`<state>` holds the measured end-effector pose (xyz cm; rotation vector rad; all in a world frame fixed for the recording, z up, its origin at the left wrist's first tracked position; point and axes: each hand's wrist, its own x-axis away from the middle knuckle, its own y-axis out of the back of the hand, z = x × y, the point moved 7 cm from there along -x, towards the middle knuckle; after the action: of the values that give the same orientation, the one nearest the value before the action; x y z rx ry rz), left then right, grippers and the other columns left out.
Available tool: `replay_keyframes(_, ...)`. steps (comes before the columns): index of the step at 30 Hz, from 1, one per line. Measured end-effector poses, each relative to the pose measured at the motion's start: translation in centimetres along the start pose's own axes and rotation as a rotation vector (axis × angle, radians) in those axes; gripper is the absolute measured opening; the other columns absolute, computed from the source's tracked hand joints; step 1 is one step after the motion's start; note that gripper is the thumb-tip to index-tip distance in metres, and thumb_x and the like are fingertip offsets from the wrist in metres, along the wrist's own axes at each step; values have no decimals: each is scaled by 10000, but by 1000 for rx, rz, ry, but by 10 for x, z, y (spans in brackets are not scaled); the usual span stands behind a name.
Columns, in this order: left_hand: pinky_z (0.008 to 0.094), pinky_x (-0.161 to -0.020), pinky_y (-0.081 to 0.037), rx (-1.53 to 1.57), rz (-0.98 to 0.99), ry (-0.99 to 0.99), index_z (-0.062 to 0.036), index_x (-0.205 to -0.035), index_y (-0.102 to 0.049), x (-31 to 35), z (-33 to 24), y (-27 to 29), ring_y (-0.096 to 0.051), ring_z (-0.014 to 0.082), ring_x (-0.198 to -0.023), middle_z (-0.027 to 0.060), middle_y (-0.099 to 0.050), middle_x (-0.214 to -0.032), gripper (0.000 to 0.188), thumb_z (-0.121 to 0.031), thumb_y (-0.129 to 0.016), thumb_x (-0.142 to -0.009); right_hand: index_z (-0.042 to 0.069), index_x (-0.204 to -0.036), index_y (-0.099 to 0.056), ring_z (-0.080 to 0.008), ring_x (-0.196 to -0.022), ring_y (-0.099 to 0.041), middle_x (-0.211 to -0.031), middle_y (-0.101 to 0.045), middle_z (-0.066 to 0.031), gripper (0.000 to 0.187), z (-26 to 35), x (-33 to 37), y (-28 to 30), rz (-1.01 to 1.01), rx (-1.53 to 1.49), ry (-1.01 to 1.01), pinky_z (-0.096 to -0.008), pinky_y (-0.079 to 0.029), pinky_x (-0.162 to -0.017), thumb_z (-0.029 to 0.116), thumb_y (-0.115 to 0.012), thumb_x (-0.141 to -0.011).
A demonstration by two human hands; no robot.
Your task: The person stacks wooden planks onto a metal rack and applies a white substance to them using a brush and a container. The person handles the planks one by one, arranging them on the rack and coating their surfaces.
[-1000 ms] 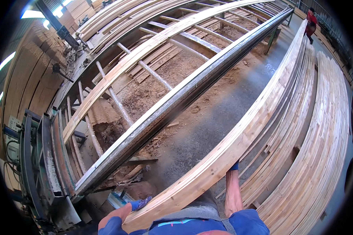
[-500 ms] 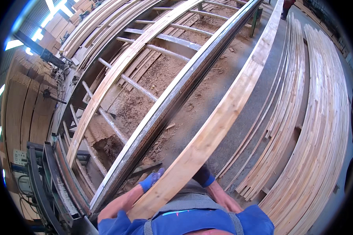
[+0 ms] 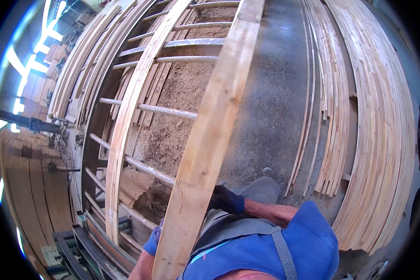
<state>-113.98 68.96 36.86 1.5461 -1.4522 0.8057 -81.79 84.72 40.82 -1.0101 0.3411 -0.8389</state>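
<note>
A long, wide wooden board (image 3: 210,135) with knots stretches from my body toward the far end, raised in front of me. My left hand (image 3: 155,237), in a blue and grey glove, grips its left edge near the close end. My right hand (image 3: 224,200), in a dark glove with a blue cuff, holds the right edge a little farther along. The fingers of both hands are partly hidden by the board. Left of it, a second long board (image 3: 134,91) lies across the metal bars of a roller frame (image 3: 168,111).
Sawdust (image 3: 175,93) covers the ground under the frame. A wide stack of long planks (image 3: 378,130) and a narrower bundle of strips (image 3: 333,121) lie at right. Dark metal machinery (image 3: 95,254) stands at lower left, with stacked timber (image 3: 32,196) behind. Grey concrete floor (image 3: 270,102) runs between.
The board has swung left, from over the floor to above the frame's near rail, which it now covers. My hands moved with it, and my body and view have turned.
</note>
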Motion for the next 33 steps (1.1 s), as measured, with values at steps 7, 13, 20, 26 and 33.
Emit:
replay_keyframes(7, 362, -720, -511, 54, -14, -11, -13, -1073, -664, -14, -12, 118, -622, 153, -825, 84, -696, -951, 567, -505, -394, -993, -23, -1393, -384, -292, -1129, -605, -1300, -554, -154, 652, -75, -96, -43, 120, -183, -92, -463, -530, -925, 351, -633, -921)
replay_keyframes(13, 365, -710, -516, 124, 38, -34, -12, -1091, -654, -51, 2, 163, -634, 158, -816, 90, -703, -956, 522, -458, -395, -1010, 13, -1328, -497, -219, -1054, -633, -1262, -576, -167, 515, -79, -136, -78, 343, 1054, 244, -361, -525, -919, 307, -629, -926)
replay_keyframes(20, 401, -690, -509, -394, 201, -428, -33, -1088, -636, -116, 7, 157, -646, 192, -790, 164, -690, -917, 416, -369, -400, -1025, 67, -1230, -587, -281, -1114, -613, -1207, -630, -137, 395, 61, -124, -126, -370, 1452, 675, -463, -468, -957, 170, -669, -858)
replay_keyframes(26, 483, -703, -475, -496, 0, -366, -17, -777, -618, -65, -56, 152, -610, 396, -724, 177, -672, -788, 579, -494, -366, -986, 77, -1180, -629, -324, -1232, -527, -1234, -620, -128, 368, 14, -220, -175, 165, 2097, 552, -502, -290, -1103, 234, -651, -847)
replay_keyframes(33, 418, -497, -430, -943, -721, -1241, -143, -689, -572, 132, -245, 136, -567, 255, -566, 51, -535, -612, 126, -233, -636, -750, 58, -1189, -625, -344, -1285, -487, -1309, -588, -144, 342, 2, -220, -164, 373, 2107, 623, -512, -238, -1119, 248, -471, -950)
